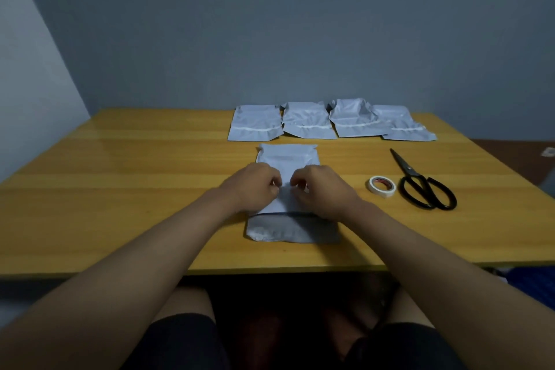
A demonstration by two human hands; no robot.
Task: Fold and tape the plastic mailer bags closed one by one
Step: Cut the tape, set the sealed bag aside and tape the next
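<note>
A: Folding under way: left hand [255,186] and right hand [319,186], each grip seemingly pinching the mailer [288,159] mid-worktop [120,165].

B: Next, tape roll [382,186] at three o'clock.

Grey-white mailers [287,159], yellow table [120,189], black scissors [420,183], prob. white tape [382,186].

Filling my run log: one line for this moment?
step: folding | left hand, right hand: pinching mailer bag | tape roll, scissors: untouched
</note>
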